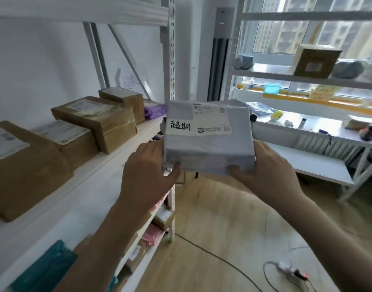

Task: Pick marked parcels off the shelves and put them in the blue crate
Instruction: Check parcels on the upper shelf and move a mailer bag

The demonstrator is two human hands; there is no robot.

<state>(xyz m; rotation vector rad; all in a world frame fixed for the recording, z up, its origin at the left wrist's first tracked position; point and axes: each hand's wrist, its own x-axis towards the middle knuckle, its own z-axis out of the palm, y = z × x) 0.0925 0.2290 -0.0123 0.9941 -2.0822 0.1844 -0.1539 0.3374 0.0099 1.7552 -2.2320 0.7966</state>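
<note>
Both hands [147, 171] [271, 171] grip the marked parcel [208, 140] between them.

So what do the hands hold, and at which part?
A grey parcel, gripped at its near bottom corners: left hand at the left corner, right hand at the right.

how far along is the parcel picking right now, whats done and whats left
Done: one grey parcel, hand-marked in black on its label, is off the shelf. In hand: the left hand and right hand grip its two sides, holding it up in the air. Left: it is not in a blue crate; none is in view. The cardboard boxes on the white shelf remain; their labels are too blurred to tell marks.
</note>
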